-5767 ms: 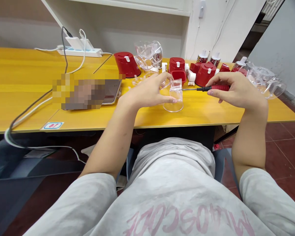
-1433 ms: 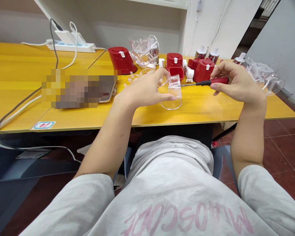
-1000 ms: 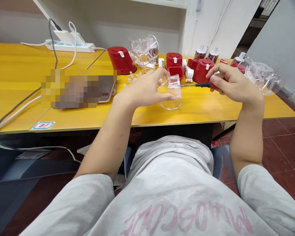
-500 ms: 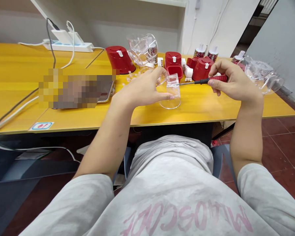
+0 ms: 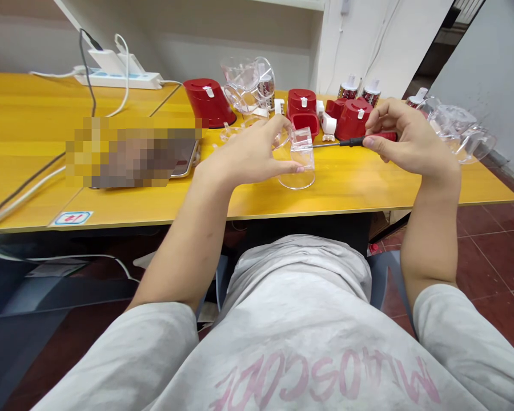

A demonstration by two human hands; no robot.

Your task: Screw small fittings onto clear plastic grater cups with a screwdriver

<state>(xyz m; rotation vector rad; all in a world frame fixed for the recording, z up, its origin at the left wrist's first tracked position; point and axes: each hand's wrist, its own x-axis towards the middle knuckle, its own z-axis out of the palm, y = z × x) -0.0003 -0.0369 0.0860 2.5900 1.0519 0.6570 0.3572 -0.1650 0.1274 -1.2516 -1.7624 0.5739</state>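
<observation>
My left hand [image 5: 248, 154] is wrapped round a clear plastic housing [image 5: 300, 165] that stands on the yellow table [image 5: 346, 188]. My right hand [image 5: 406, 137] pinches the red handle of a screwdriver [image 5: 351, 142], held level. Its thin metal shaft points left and its tip meets the upper right side of the clear housing. Both forearms reach over the table's front edge.
Behind the housing stand several red plastic bases [image 5: 208, 101] and lids [image 5: 354, 119], white clips and clear jugs [image 5: 248, 85]. More clear jugs [image 5: 462, 134] lie at the right end. A power strip [image 5: 117, 79] with cables sits at the back left. A pixelated patch covers a flat device [image 5: 184, 157].
My fingers have shifted on the screwdriver handle, turning it in place against the housing. The left hand and housing have stayed put. The view has drifted slightly.
</observation>
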